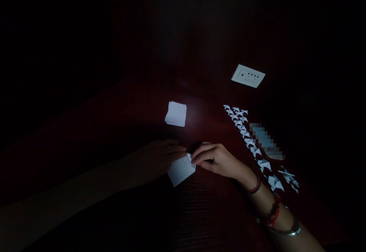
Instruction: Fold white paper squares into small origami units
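A small white square of paper (180,171) lies on the dark red wooden table (206,214) in dim light. My left hand (160,158) rests flat on its left edge, fingers stretched out over it. My right hand (214,158) pinches the paper's upper right corner between thumb and forefinger, fingers curled. Red cords and a metal bangle circle my right wrist (271,215).
A stack of white paper squares (175,113) sits farther back. Several small folded paper pieces (251,145) lie in a row along the right, beside a blurred-out flat object (265,141). A white socket plate (248,76) is at the back right. The surroundings are dark.
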`<state>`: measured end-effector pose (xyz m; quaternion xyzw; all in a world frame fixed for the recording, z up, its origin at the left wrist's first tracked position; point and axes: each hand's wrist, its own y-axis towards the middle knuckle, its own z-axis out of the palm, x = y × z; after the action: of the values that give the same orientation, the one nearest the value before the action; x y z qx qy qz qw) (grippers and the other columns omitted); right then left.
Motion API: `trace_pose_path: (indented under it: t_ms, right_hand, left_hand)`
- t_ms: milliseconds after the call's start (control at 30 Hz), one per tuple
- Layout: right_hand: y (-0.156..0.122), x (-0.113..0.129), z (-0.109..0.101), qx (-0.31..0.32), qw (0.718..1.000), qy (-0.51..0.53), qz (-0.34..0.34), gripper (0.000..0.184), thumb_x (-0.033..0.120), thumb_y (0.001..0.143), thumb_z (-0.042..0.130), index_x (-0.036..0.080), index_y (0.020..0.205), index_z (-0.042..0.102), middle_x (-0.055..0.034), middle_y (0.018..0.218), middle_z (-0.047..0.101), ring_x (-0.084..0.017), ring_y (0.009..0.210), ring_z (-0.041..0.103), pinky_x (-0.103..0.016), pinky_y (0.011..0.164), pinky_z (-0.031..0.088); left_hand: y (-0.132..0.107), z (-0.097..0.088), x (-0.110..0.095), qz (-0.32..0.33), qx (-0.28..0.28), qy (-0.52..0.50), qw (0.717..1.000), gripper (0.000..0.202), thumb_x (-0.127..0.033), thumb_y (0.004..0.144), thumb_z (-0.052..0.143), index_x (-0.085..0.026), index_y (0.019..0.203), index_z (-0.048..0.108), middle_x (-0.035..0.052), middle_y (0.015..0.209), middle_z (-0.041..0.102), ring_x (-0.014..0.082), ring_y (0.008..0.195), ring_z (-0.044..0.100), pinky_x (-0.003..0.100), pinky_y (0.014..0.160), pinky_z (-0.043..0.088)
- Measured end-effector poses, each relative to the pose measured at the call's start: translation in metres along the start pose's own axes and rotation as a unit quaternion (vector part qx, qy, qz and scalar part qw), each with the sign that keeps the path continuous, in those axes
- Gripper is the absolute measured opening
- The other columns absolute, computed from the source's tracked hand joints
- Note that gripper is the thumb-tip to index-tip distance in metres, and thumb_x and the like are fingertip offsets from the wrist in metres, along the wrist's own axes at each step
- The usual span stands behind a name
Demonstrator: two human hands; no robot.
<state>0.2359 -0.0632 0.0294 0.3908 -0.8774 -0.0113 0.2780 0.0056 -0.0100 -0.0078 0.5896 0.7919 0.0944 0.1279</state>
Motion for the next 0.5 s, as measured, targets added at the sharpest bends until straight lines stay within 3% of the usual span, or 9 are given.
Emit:
trace_pose_path:
  t_ms: [200, 500]
  right_hand:
    - [-0.0002, -0.0024, -0.0003, 0.015, 1.0, -0.01, -0.017, 0.019, 0.008, 0.077, 0.049, 0.016, 0.085, 0.064, -0.0032, 0.091, 0.062, -0.012, 0.086, 0.054, -0.027, 0.082, 0.043]
    - [-0.0002, -0.0015, -0.0027, 0.029, 0.999, -0.017, -0.017, 0.022, 0.007, 0.077, 0.048, 0.017, 0.088, 0.064, -0.0034, 0.095, 0.061, -0.013, 0.088, 0.054, -0.029, 0.082, 0.043]
  left_hand:
    - [-0.0028, 0.0049, 0.0029, 0.03, 0.012, 0.012, 0.999, 0.044, -0.013, 0.083, 0.041, -0.023, 0.126, 0.033, 0.0005, 0.129, 0.039, 0.0201, 0.123, 0.024, 0.036, 0.098, 0.026]
    - [-0.0018, -0.0015, -0.004, 0.02, 0.03, 0.037, 0.999, 0.048, -0.009, 0.082, 0.04, -0.023, 0.127, 0.03, 0.0008, 0.129, 0.039, 0.0195, 0.123, 0.025, 0.033, 0.097, 0.026]
